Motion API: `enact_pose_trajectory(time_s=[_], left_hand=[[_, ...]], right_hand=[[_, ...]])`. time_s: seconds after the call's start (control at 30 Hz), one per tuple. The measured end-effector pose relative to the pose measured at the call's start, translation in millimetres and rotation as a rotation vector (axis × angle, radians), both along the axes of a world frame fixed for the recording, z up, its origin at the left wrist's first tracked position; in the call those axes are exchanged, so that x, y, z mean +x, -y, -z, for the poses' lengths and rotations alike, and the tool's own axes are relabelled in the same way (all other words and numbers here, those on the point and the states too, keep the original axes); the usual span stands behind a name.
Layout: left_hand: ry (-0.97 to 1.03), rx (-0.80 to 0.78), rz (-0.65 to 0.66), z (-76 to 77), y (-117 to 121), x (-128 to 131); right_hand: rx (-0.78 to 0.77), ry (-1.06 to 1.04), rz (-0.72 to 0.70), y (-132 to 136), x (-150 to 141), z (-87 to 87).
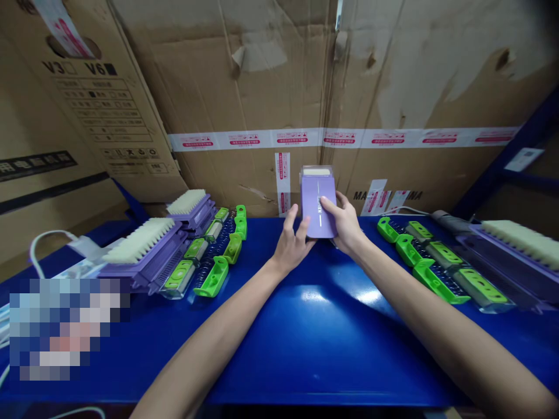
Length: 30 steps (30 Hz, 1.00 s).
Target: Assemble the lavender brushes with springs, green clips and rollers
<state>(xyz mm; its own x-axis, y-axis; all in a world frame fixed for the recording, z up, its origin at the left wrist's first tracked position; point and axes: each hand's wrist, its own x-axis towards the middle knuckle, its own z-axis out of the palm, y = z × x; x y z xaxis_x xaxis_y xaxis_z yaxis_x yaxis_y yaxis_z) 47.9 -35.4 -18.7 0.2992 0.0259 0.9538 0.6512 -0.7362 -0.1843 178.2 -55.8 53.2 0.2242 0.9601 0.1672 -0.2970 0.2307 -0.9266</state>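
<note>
Purple case (312,201) is held up in front of the cardboard (196,87), over the rear part of the blue surface (314,349), roughly mid-view. Case stands close to upright, broad face with white lettering and lines shown; a clear cover (303,171) is seen at its top end, with a pale strip (317,172) inside. Case is gripped by the right hand (345,224) at its right edge, thumb laid across the front face, other fingers partly hidden behind. Left hand (292,247) is placed at the lower left corner, fingers bent and spread; contact looks likely there, but whether the case is really clasped by it cannot be told from this angle. On the left, purple units topped with cream toothed blocks (140,240) are set beside green-topped clear pieces (178,276), dark springs (213,244) and bright green pieces (212,278). A similar set is laid out on the right: green pieces nearest the right forearm, then springs, green-topped pieces and a purple unit. White printed tape (301,138) is run across the cardboard.
</note>
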Motion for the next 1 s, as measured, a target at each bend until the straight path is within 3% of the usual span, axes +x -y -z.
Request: enact_pose_trajectory(time_s=[0.13,0.3,0.37,0.5,0.6,0.8,0.9,1.0], left_hand=[[-0.052,-0.146,0.037,-1.1,2,-4],[-0.13,-0.108,0.058,1.1,1,-4],[-0.171,-0.067,0.067,2.5,0,-2],[-0.21,-0.024,0.077,5.3,-2,2],[-0.209,-0.014,0.075,5.5,-1,3],[-0.209,-0.1,0.004,1.9,2,0],[-0.227,-0.114,-0.015,2.1,2,-1],[-0.243,-0.142,-0.03,3.3,1,0]], right_hand=[[-0.066,-0.055,-0.15,-3,6,5.0],[0.079,0.337,0.096,-2,8,5.8],[0.124,0.45,0.116,2,9,0.6],[0.14,0.467,0.054,8,13,-9.3],[0.138,0.463,0.095,6,22,-16.2],[0.048,0.838,0.411,-14,76,-54.4],[-0.085,1.068,0.603,-21,114,-74.3],[-0.298,1.198,0.699,-24,151,-81.7]])
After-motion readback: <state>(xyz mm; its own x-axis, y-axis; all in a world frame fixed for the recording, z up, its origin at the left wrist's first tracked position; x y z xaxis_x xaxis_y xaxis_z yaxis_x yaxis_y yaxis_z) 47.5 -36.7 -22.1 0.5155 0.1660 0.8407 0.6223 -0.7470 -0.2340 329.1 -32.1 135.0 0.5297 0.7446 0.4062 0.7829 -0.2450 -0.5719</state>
